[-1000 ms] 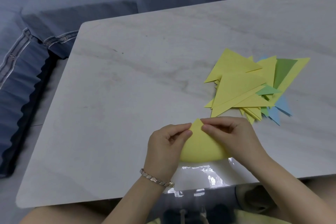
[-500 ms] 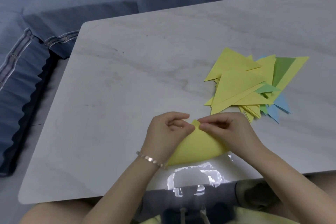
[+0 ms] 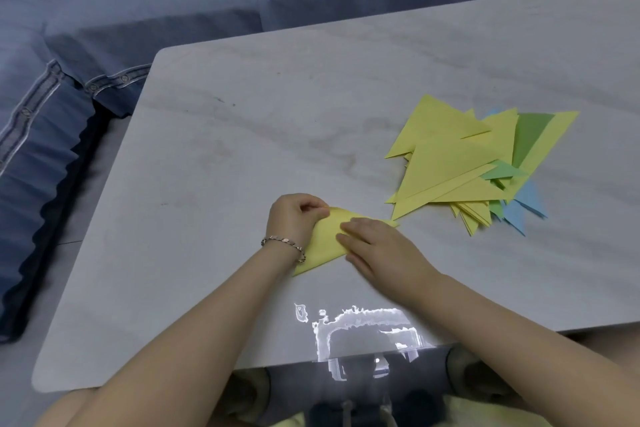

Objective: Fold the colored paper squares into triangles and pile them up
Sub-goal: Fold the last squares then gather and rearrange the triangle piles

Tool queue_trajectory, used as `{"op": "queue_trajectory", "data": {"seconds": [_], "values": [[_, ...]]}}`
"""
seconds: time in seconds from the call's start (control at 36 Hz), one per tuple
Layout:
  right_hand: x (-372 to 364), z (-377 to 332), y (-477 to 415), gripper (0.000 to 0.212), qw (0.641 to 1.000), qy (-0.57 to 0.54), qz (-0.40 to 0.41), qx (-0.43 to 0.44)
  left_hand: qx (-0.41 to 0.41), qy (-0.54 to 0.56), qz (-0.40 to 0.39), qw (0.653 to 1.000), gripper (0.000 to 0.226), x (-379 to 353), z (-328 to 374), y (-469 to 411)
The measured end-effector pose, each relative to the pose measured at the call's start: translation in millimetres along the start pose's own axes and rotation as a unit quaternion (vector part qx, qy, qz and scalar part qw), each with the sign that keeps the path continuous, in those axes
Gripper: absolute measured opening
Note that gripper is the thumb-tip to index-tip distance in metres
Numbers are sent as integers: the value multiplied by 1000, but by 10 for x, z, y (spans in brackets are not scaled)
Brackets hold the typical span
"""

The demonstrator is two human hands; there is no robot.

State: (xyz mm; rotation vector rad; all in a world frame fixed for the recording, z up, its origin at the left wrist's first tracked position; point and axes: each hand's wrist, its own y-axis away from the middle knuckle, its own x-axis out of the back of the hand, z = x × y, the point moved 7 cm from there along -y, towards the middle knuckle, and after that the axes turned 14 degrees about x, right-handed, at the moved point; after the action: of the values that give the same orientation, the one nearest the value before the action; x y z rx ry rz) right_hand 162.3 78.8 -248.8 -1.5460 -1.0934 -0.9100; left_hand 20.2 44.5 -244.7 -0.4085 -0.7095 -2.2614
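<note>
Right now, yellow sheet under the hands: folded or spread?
Folded: yellow sheet lies as a triangle; right hand presses it, left hand pinches a corner.

Two hands flatten a yellow paper [image 3: 323,241] on a pale marble-patterned table [image 3: 242,149].
The left hand [image 3: 294,215], a bracelet [image 3: 284,245] at its wrist, pinches the paper's upper corner with curled fingers. The right hand [image 3: 377,250] lies flat across the sheet, fingers straight, pressing it down. Just beside the paper's right tip sits a loose pile of folded triangles [image 3: 460,166], yellow on top, green and blue beneath. A blue sofa [image 3: 156,10] runs behind the table.
</note>
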Motion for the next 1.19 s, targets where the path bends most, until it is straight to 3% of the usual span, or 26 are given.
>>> {"op": "queue_trajectory", "data": {"seconds": [0.06,0.14,0.36,0.64,1.19], "values": [[3,-17,27,46,999,1,34,0,-4,2,-1,1000,12,-5,-24,-4],[21,-86,71,34,997,-5,69,25,-6,8,-1,1000,12,-11,-58,-25],[-15,-195,77,28,995,-17,76,58,10,23,-14,1000,6,-11,-96,-77],[-221,-530,-68,25,995,-31,51,81,8,27,-27,999,15,-7,-110,-111],[-339,-767,-133,35,995,-2,10,96,3,9,-26,1000,12,-11,-103,-111]]}}
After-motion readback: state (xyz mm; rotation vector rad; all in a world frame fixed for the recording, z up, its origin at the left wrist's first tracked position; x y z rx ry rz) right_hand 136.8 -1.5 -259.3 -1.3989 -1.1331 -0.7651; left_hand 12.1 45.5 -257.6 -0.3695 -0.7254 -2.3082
